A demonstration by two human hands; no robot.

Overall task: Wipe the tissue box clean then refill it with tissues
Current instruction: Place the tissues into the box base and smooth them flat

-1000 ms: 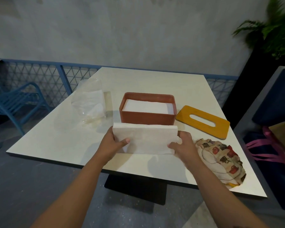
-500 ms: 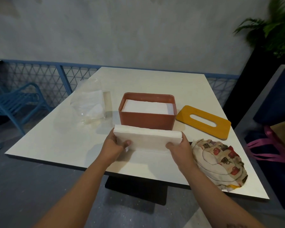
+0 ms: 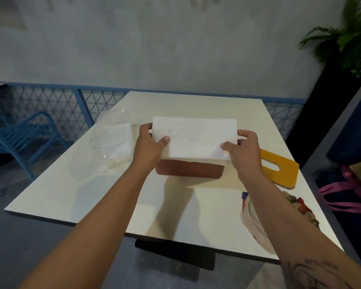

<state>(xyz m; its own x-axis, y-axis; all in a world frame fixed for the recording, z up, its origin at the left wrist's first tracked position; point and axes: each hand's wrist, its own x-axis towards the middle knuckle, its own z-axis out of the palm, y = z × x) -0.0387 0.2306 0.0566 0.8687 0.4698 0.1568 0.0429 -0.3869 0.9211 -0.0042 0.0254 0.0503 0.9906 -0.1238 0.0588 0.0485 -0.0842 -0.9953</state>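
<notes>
Your grip pinches the tissue stack (image 3: 196, 138) at both short ends, left hand (image 3: 148, 147) and right hand (image 3: 245, 151), so hold it level, square it over the tissue box (image 3: 188, 170) and lower evenly.

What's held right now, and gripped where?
The tissue stack, gripped at its two short ends: left hand on the left end, right hand on the right end.
</notes>
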